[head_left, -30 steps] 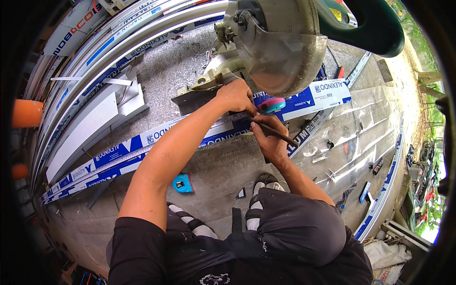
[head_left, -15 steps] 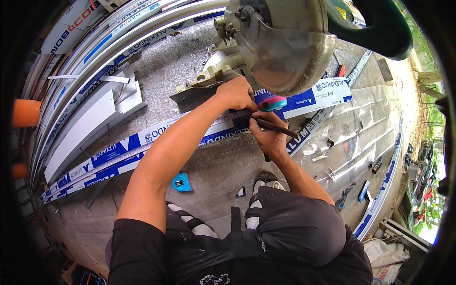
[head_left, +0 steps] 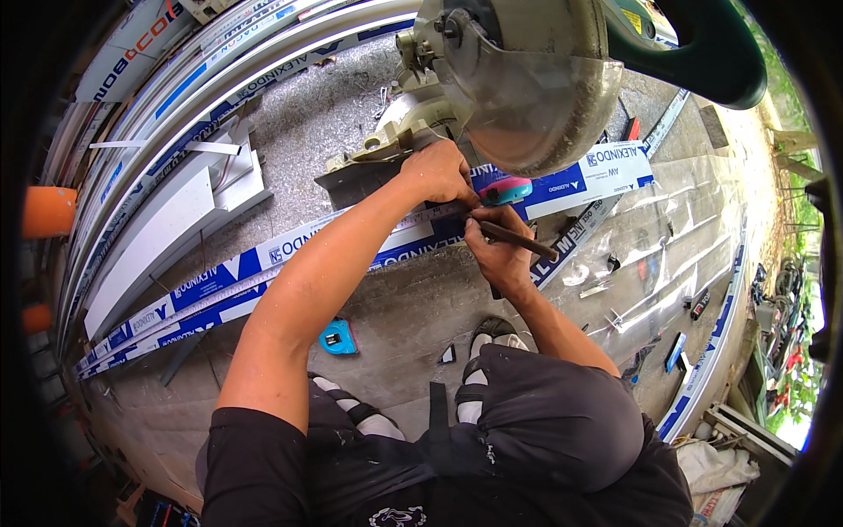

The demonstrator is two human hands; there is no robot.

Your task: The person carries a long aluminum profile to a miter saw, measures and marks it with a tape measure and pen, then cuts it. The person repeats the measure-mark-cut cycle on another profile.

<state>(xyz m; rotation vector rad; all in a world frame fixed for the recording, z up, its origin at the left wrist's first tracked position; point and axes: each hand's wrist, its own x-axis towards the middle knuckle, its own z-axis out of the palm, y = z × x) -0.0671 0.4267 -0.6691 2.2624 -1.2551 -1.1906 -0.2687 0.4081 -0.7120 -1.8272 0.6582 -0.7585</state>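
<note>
My left hand [head_left: 442, 171] is closed over the tape measure's blade, beside its pink and teal case [head_left: 509, 191]. The blade lies along a long aluminium profile [head_left: 263, 256] wrapped in blue and white film, which passes beneath the saw. Just right of my left fingers, my right hand [head_left: 502, 249] grips a dark, narrow, stick-like tool [head_left: 527, 240], its end pointing right. Its exact kind is unclear, and a dark end also shows below the palm. Above both hands hangs the mitre saw's clear blade guard [head_left: 536, 114]; the saw fence [head_left: 356, 180] stands by my left wrist.
A blue tape measure [head_left: 338, 337] lies on the floor before my feet. White profile offcuts [head_left: 167, 233] and long stacked profiles are at the left. A green saw handle [head_left: 702, 61] juts out at upper right. Another profile [head_left: 575, 235] crosses under the work at right.
</note>
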